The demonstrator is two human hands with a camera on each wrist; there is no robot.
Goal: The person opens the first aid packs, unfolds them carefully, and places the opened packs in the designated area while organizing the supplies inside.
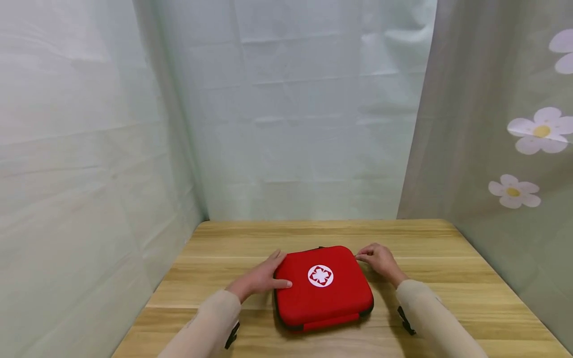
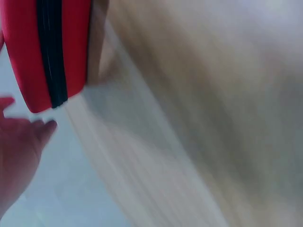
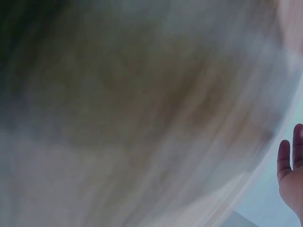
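A red zippered first-aid case [image 1: 327, 298] with a white round emblem lies flat on the wooden table, its zip closed along the visible edges. My left hand [image 1: 265, 276] rests against its left side, thumb on the lid and fingers stretched toward the far left corner. In the left wrist view, the black zip band [image 2: 51, 52] runs along the side of the case above my hand. At the far right corner, my right hand [image 1: 379, 259] pinches the small zipper pull [image 1: 356, 255] between thumb and fingertips. The right wrist view shows only a few fingers [image 3: 284, 158] at its edge.
The light wood-grain table [image 1: 452, 278] extends around the case on all sides. Pale curtains [image 1: 304, 124] hang behind and on the left, and a flower-printed curtain [image 1: 483, 149] hangs on the right. A black strap [image 1: 406, 320] shows under the right forearm.
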